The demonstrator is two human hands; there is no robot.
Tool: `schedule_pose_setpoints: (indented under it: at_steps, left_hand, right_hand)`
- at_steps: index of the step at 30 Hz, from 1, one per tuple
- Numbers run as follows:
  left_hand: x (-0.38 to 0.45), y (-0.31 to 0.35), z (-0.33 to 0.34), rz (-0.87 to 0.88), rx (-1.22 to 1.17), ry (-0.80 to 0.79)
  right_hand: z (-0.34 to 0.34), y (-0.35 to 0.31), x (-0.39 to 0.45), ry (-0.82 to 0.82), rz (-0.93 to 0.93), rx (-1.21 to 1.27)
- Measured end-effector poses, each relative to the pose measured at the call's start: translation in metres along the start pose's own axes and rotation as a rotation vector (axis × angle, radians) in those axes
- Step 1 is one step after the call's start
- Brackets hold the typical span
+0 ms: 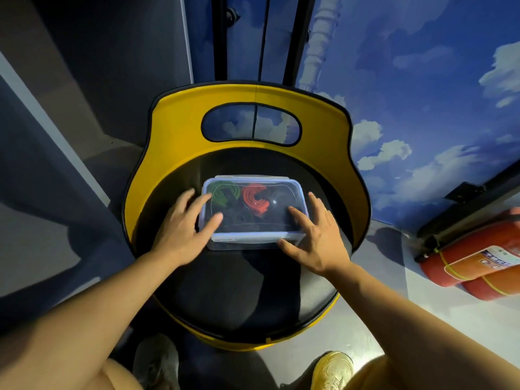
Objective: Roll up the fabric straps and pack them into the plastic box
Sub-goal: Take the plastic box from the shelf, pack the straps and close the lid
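Black chair seat [239, 282] carries the lidded plastic box [253, 211] with rolled fabric straps [254, 199] inside, left hand [181, 228] and right hand [316, 237] pressing spread fingers on its lid, likely closing; latching probably comes next.

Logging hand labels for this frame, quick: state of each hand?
Left hand: open, fingers resting on the plastic box lid.
Right hand: open, fingers spread on the lid, holding nothing.

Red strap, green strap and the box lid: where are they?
red strap [254, 199], head view, middle of its coil.
green strap [223, 195], head view, on its coil.
box lid [253, 237], head view, near front rim.
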State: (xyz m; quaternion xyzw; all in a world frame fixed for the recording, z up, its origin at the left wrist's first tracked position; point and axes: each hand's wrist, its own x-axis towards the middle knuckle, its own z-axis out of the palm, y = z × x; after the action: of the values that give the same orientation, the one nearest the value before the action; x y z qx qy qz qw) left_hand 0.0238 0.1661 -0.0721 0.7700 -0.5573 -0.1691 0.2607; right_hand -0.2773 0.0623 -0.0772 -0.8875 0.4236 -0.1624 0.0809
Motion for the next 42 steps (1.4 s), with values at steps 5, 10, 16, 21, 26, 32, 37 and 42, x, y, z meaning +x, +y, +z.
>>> schedule_pose_setpoints:
  at_steps: [5, 10, 16, 21, 26, 32, 37, 42]
  left_hand:
    - [0.027, 0.012, 0.002, 0.200, 0.249, -0.127]
    - [0.010, 0.013, -0.003, 0.264, 0.434, -0.093]
    - [-0.022, 0.018, 0.000, 0.585, 0.267, 0.003]
    - [-0.006, 0.027, 0.010, 0.381, -0.001, 0.046]
    - [0.015, 0.040, 0.014, -0.135, -0.196, -0.230]
    - [-0.001, 0.045, 0.026, -0.292, -0.318, -0.175]
    - [-0.038, 0.063, 0.036, -0.400, -0.379, 0.025]
    - [-0.013, 0.056, 0.027, -0.381, -0.399, 0.131]
  right_hand:
    - [0.004, -0.033, 0.005, 0.072, -0.228, -0.094]
    - [-0.004, -0.011, 0.018, -0.024, -0.248, -0.156]
    - [-0.008, 0.007, 0.037, -0.040, 0.061, -0.148]
    - [-0.006, -0.039, 0.021, -0.054, 0.326, 0.179]
    - [0.005, -0.052, 0.000, -0.175, 0.372, 0.362]
    - [0.007, -0.043, 0.012, -0.173, 0.319, 0.533]
    - [0.008, -0.034, 0.035, -0.042, 0.478, 0.569]
    - [0.003, -0.042, 0.028, -0.178, 0.651, 0.387]
